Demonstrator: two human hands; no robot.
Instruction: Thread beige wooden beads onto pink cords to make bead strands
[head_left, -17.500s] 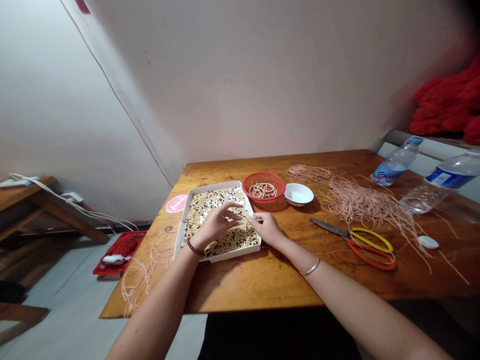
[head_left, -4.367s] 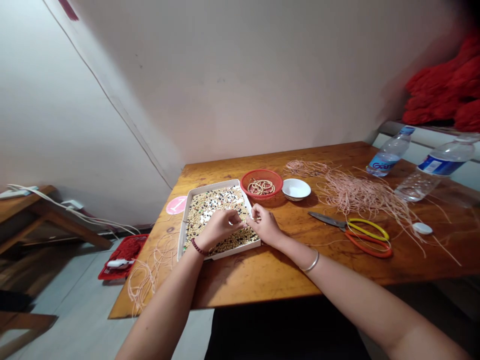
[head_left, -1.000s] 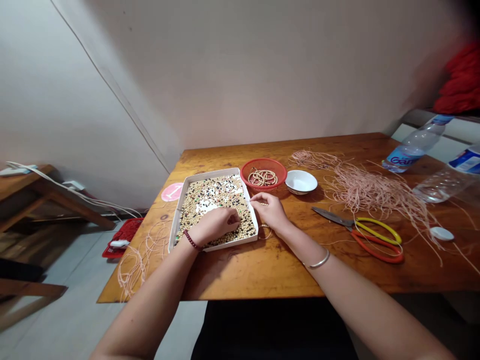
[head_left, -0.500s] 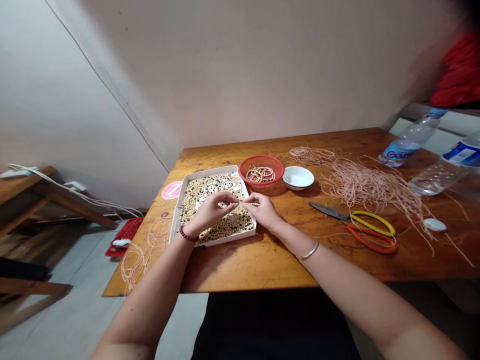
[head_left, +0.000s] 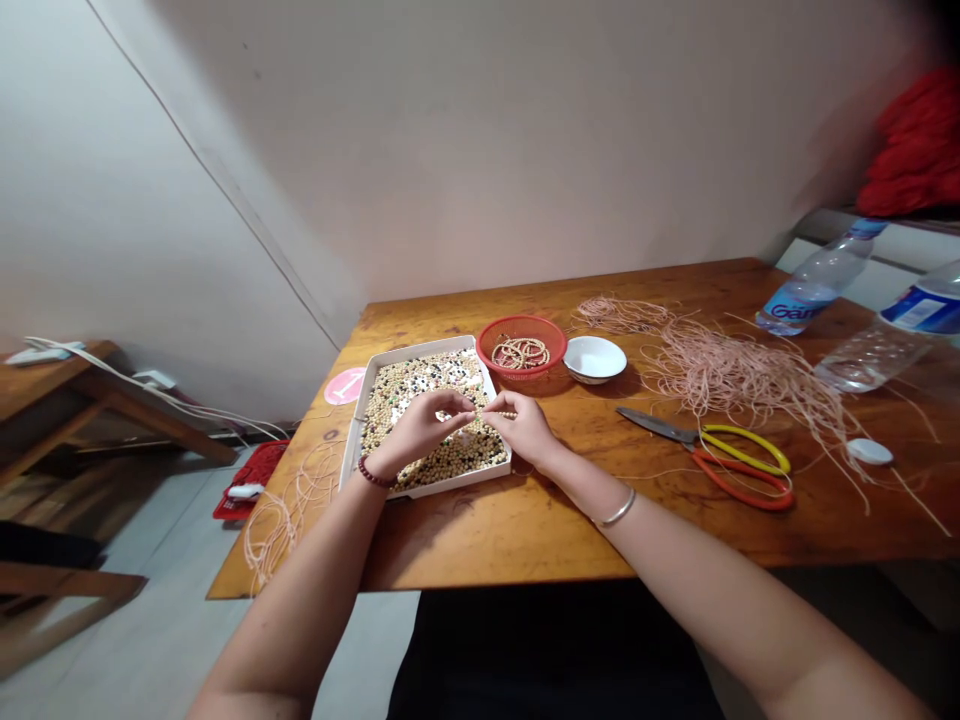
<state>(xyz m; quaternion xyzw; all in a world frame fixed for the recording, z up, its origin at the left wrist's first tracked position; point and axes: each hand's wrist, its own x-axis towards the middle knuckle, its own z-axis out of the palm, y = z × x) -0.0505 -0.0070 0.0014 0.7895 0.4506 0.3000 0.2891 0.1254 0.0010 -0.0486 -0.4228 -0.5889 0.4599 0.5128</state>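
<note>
My left hand (head_left: 421, 432) is closed in a pinch above a shallow white tray (head_left: 373, 387) full of small beads (head_left: 386, 425), mostly beige with some black, white and green. What sits between its fingertips is too small to make out. Facing it, my right hand (head_left: 525, 425) pinches a short string of beige beads (head_left: 508, 414), part of which shows along its fingers. The two hands' fingertips nearly meet over the right part of the tray.
Behind the tray stand a red basket (head_left: 491, 366) holding strung beads and a white bowl (head_left: 595, 358). To the right lie scissors (head_left: 705, 445), tangled pink cord (head_left: 739, 370) and two plastic bottles (head_left: 814, 285) (head_left: 892, 335). More cord (head_left: 281, 525) lies at the table's left edge.
My left hand's fingertips have come a little closer to my right hand's, narrowing the gap between them. The view has shifted slightly.
</note>
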